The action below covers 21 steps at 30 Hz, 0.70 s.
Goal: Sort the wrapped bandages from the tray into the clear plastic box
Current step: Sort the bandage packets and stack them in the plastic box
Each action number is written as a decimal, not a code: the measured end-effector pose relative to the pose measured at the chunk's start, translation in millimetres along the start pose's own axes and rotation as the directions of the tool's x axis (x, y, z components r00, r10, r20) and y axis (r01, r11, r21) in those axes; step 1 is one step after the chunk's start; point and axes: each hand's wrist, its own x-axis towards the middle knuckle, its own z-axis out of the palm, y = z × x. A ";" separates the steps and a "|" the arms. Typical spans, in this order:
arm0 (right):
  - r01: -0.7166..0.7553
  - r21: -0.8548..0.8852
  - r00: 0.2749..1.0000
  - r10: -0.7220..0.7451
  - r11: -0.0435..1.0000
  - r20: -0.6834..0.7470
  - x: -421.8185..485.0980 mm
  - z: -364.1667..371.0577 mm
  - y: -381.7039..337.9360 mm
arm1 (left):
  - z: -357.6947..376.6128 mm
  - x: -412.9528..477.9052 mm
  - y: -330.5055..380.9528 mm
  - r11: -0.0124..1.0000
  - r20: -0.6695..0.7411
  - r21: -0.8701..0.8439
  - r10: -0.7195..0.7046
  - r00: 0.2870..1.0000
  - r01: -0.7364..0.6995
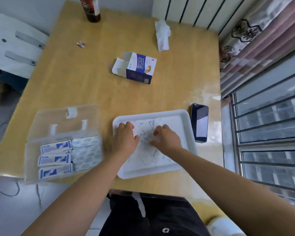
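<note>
Plainly, from the head view, both hands are down in the white tray (186, 114) on the surface (85, 86). The left hand (126, 137) and right hand (167, 139) flank the loose heap of wrapped bandages (146, 133). The fingers (127, 125) of each hand curl down onto the heap. Blur hides whether either hand actually pinches a packet or only presses, so I cannot tell.

The heap lies directly under and between the fingertips, its packets crossed at mixed angles with no shared long axis. The clear plastic box (28, 160) sits to the tray's left with its lid open, so the left hand is nearer for the carry.

Counts are:
- one tray
- one box
- three blue-printed packets stacked crosswise in its left half
- pale ones beside them, too blurred to count, as is the heap

A phone (199, 122) lies just right of the tray.
</note>
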 end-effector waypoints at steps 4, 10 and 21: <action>0.066 -0.057 0.997 -0.064 0.996 0.043 10.1 6.0 5.1 | 11.7 7.4 -0.1 0.994 -0.054 0.114 0.014 0.998 -0.007; 0.049 0.220 0.997 -0.059 0.974 0.040 18.7 -2.9 25.1 | 8.3 6.2 -1.9 0.962 -0.061 0.268 0.074 0.995 -0.055; -0.167 0.789 0.974 -0.028 0.591 0.227 24.3 -16.5 26.3 | -4.0 6.4 2.5 0.809 -0.034 -0.571 -0.195 0.980 0.141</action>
